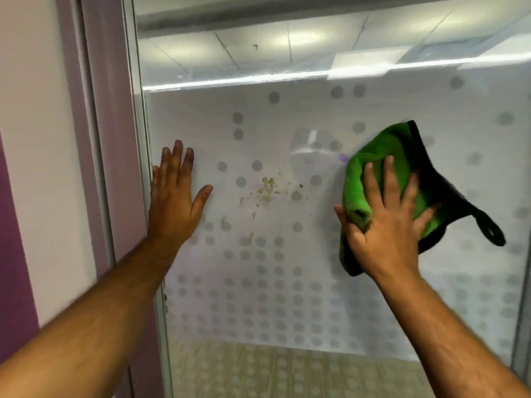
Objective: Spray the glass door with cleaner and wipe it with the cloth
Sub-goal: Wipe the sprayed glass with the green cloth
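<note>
Left hand (175,196) flat, fingers spread on glass door (258,282), right hand (385,222) pressing green cloth (402,156)

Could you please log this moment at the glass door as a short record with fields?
surface: glass door with frosted dotted film
dirt: brownish splatter near the middle of the film, not yet wiped
left hand: left hand open, palm flat on the glass by the door frame
right hand: right hand pressing the green cloth against the glass, right of the splatter
cloth: bunched, black edging, a loop hanging at its right
spray bottle: not in view
</note>
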A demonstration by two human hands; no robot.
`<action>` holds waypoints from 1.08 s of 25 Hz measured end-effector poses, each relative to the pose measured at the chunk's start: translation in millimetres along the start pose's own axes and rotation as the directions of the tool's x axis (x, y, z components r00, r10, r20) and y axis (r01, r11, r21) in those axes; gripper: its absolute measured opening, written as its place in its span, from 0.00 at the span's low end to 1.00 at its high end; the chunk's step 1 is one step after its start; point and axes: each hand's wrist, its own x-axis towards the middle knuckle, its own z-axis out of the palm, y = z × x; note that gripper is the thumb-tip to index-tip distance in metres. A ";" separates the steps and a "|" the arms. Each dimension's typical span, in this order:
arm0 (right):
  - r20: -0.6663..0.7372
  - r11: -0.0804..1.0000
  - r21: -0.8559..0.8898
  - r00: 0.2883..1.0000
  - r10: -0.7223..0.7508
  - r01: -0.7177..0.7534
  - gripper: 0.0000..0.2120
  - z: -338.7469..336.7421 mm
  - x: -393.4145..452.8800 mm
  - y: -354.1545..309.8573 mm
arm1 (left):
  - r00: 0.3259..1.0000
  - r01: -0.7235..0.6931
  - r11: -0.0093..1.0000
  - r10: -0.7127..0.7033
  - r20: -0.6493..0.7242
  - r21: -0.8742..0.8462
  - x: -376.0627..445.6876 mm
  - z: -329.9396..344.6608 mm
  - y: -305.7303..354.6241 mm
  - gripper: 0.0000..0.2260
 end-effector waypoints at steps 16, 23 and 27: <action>-0.055 0.901 -0.222 0.918 -0.394 0.373 0.44 82.3 32.9 -148.7 | 0.960 -0.056 0.984 0.007 -0.280 -0.169 -7.5 25.9 -4.6 0.27; 0.296 0.843 0.034 0.800 -0.521 0.537 0.46 135.8 -121.7 -154.0 | 0.962 -0.141 0.978 0.099 -0.256 -0.152 -22.3 26.6 -45.8 0.22; 0.335 0.878 -0.063 0.838 -0.429 0.475 0.47 95.6 -146.7 -79.7 | 0.971 -0.163 0.984 0.147 -0.190 -0.069 -46.3 33.1 -41.5 0.28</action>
